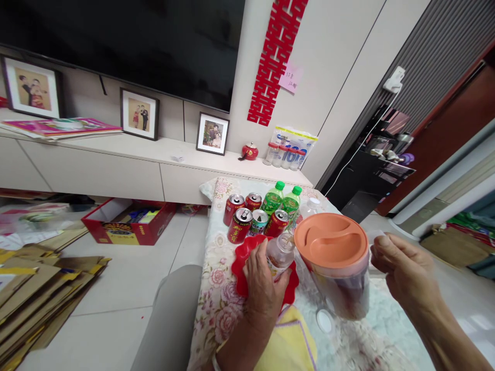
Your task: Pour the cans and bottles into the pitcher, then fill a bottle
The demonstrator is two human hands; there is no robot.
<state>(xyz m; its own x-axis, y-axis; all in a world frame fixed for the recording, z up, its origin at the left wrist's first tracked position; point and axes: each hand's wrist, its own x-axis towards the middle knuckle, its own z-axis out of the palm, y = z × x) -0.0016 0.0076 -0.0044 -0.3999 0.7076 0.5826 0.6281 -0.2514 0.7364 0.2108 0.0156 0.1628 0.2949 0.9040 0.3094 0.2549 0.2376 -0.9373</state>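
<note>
My left hand [263,288] is wrapped round a clear plastic bottle [280,252] with no cap on it, above a red scalloped tray [240,252]. My right hand [402,260] grips the handle of a clear pitcher [340,283] with an orange lid [332,239]. The pitcher is tilted toward the bottle, its rim close beside the bottle's mouth; dark contents show in its lower part. A white cap [324,321] lies on the cloth below the pitcher. Near my left forearm is a yellow cloth [290,345].
Several drink cans [240,225], two green-capped bottles [273,198] and a white-capped bottle [310,207] stand at the back of the flowered tablecloth [218,278]. A cabinet [185,154] runs behind. Left on the floor are a red box [127,221] and flattened cardboard [46,293].
</note>
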